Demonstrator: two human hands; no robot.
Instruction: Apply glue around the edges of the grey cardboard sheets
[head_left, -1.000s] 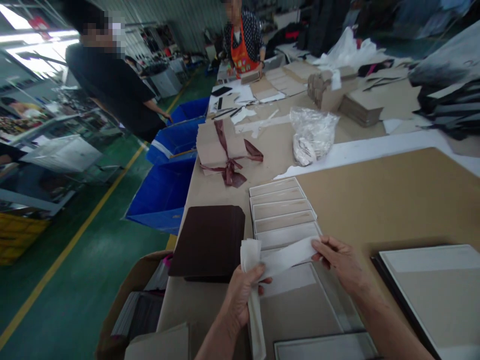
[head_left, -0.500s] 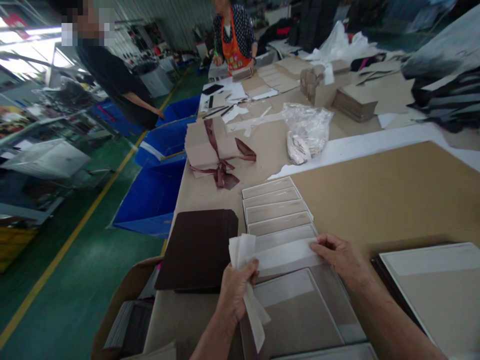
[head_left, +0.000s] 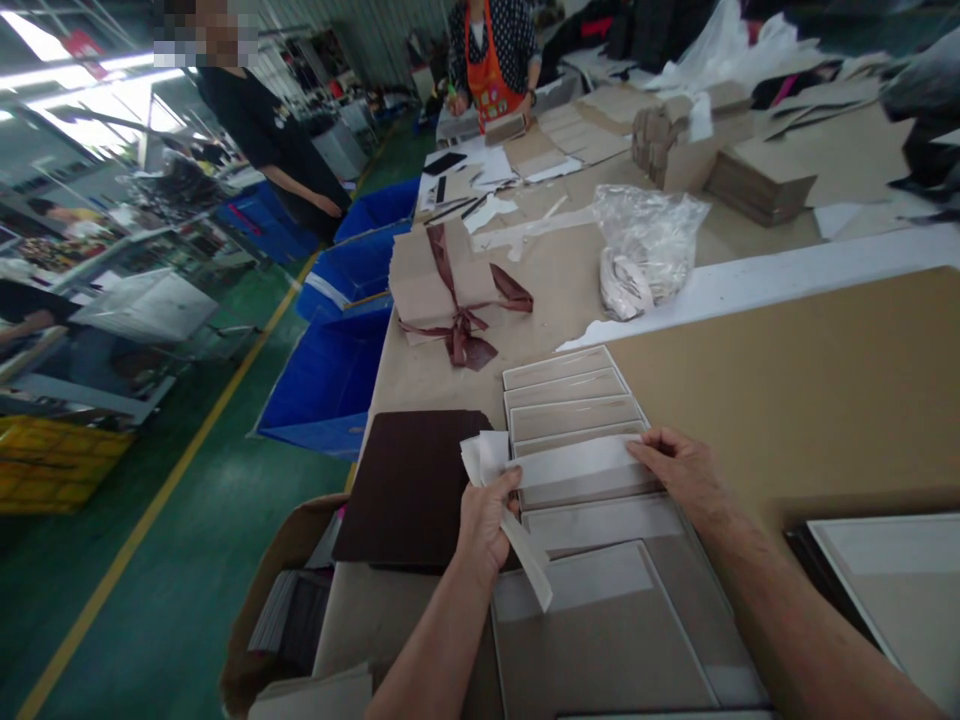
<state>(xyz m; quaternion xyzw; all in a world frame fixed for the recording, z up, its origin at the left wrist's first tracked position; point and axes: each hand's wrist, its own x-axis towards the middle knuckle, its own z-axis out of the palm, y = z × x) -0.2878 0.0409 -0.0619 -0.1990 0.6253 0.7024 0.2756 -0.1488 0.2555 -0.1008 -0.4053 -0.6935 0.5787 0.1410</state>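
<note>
My left hand (head_left: 484, 530) is closed around a small bunch of white paper-like strips (head_left: 531, 560), whose loose ends stick out above and below the fist. One white strip (head_left: 577, 466) stretches from the left hand across a beige panel. Its far end is pinched between the thumb and fingertips of my right hand (head_left: 679, 468). Beneath lie several overlapping beige panels (head_left: 574, 420) in a stepped row, with pale edges and clear film. Nearer panels (head_left: 600, 640) carry a whitish band along their upper edge. Left of the left hand sits a stack of dark brown sheets (head_left: 409, 490).
A ribbon-tied beige bundle (head_left: 427, 275) and a clear plastic bag (head_left: 649, 250) lie farther up the table. Blue bins (head_left: 326, 385) line the left edge, above a carton (head_left: 277, 600). Another panel (head_left: 900, 590) lies at right. Two people stand beyond.
Both hands have moved up the row, carrying the strip from a nearer panel onto the one beyond. The panel left behind now shows a whitish band. The view has shifted slightly.
</note>
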